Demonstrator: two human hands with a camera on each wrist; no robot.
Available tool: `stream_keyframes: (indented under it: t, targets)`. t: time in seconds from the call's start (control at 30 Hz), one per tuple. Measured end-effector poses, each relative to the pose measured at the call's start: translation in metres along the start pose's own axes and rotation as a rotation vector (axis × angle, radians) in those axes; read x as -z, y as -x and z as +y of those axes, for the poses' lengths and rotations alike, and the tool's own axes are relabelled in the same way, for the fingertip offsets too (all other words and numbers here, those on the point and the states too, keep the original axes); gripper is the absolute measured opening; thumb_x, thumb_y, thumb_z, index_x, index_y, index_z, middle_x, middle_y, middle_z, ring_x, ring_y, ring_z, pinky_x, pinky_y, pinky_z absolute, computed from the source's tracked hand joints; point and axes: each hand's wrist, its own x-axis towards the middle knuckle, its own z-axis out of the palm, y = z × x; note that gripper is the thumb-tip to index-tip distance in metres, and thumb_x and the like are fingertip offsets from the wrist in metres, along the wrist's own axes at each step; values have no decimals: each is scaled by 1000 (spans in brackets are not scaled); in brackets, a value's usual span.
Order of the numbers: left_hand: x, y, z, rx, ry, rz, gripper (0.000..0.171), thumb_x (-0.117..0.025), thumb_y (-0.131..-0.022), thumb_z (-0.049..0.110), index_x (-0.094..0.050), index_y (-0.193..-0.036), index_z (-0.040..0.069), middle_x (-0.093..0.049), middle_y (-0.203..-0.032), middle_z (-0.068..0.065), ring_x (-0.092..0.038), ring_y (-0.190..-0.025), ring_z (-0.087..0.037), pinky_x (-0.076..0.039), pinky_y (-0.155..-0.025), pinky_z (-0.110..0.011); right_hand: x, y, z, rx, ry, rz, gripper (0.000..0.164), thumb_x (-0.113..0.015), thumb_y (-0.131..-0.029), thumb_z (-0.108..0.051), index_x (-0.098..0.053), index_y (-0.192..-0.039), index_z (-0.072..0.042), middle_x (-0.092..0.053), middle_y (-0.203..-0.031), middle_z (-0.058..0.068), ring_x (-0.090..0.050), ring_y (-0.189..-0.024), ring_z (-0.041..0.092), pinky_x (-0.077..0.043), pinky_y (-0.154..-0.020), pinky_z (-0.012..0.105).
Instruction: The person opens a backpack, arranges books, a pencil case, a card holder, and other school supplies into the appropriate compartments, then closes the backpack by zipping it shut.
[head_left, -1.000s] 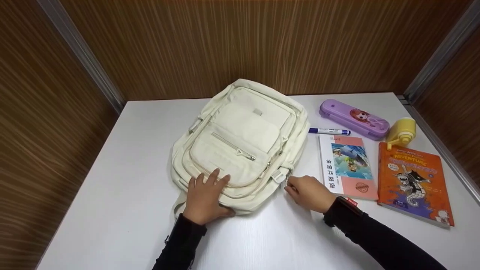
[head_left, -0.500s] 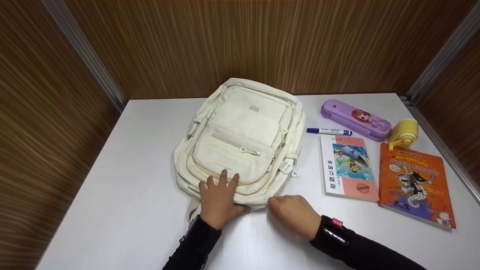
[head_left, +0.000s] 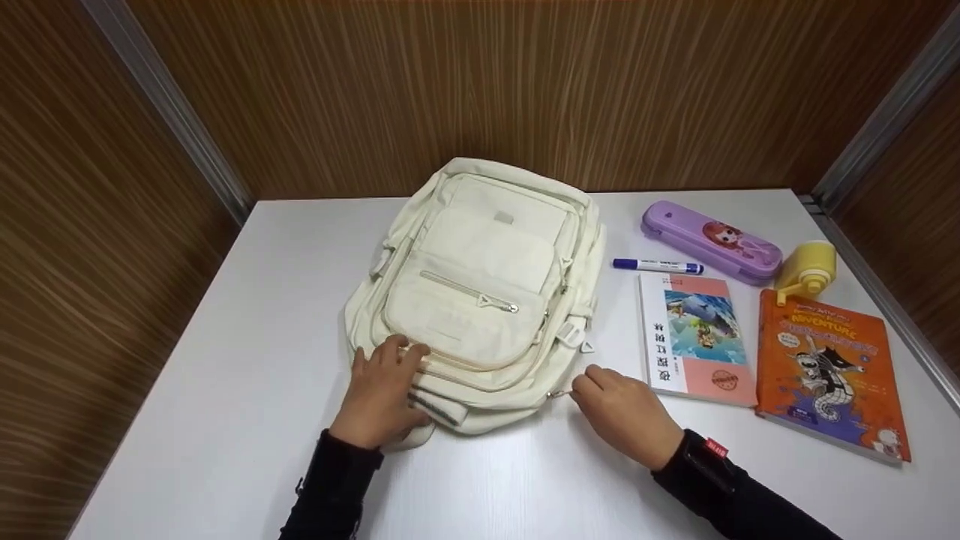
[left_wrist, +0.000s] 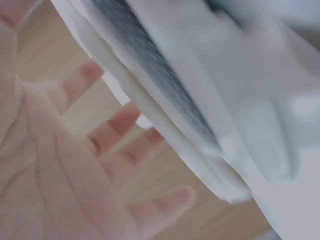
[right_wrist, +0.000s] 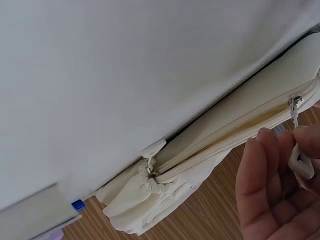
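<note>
A cream backpack [head_left: 480,240] lies on the white table, its front pockets facing up. Between thumb and fingers, my right hand [head_left: 630,416] pinches a zipper pull [right_wrist: 301,162] at the bag's lower right edge. The zipper [right_wrist: 225,137] is parted along that side, with a second pull [right_wrist: 153,149] at its far end. My left hand [head_left: 382,394] is at the lower left edge, fingers extended and holding nothing in the left wrist view. Near it, a grey inner strip [left_wrist: 160,70] shows at the bag's edge; contact with the fingertips is unclear.
Right of the bag lie a blue-capped marker [head_left: 658,266], a pink-and-white book [head_left: 701,337] and an orange book [head_left: 829,375]. Behind them sit a purple pencil case [head_left: 712,240] and a yellow crank sharpener [head_left: 808,270]. Wood-grain panels [head_left: 510,90] enclose the table.
My right hand came from the side buckle down to the bottom corner, then slightly outward with the pull. My left hand shifted left off the front pocket; the grey strip now shows.
</note>
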Motion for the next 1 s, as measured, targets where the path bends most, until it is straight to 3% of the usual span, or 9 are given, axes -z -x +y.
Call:
stream_keyframes:
  t: [0.17, 0.3, 0.4, 0.53, 0.7, 1.0]
  targets:
    - [-5, 2, -9, -70, -76, 78, 71, -92, -54, 30, -60, -114, 11, -57, -113, -9, -54, -118, -33, -30, -109, -66, 2, 3, 1, -48, -64, -18, 20, -75, -78, -7, -56, -77, -14, -52, -67, -4, -55, -59, 12, -46, -49, 27]
    - [-10, 3, -6, -126, -99, 130, 66, -92, -51, 33, -59, -104, 11, -51, -97, -4, -54, -102, -29, -40, -104, -54, 4, 3, 0, -77, -86, -34, 22, -72, -78, -5, -53, -73, -15, -49, -64, -7, -52, -57, 9, -43, -48, 25]
    - [-14, 5, -1, -146, -111, 142, 65, -92, -51, 37, -57, -100, 12, -49, -95, -2, -54, -97, -27, -45, -96, -43, 7, 2, 1, -109, -105, -44, 24, -70, -79, -4, -51, -72, -16, -46, -63, -10, -46, -55, 6, -39, -48, 22]
    - [-18, 4, 6, -147, -164, 146, 67, -90, -53, 47, -57, -100, 14, -51, -97, -2, -54, -92, -26, -47, -83, -38, 11, 1, 1, -134, -144, -58, 25, -70, -79, -4, -50, -71, -18, -42, -62, -14, -38, -54, 1, -34, -49, 18]
    - [-24, 1, 16, -143, -221, 169, 70, -86, -53, 56, -55, -99, 14, -50, -95, -3, -48, -87, -23, -47, -73, -36, 10, -1, -4, -134, -163, -87, 24, -70, -79, -5, -52, -70, -18, -42, -61, -14, -39, -54, 0, -35, -49, 18]
    - [-37, -3, 37, -96, -340, 212, 76, -81, -53, 64, -55, -102, 12, -50, -96, -5, -52, -92, -25, -50, -73, -37, 4, -10, -22, -31, -167, -54, 26, -70, -76, -4, -49, -68, -16, -51, -63, -8, -49, -54, 7, -40, -47, 23]
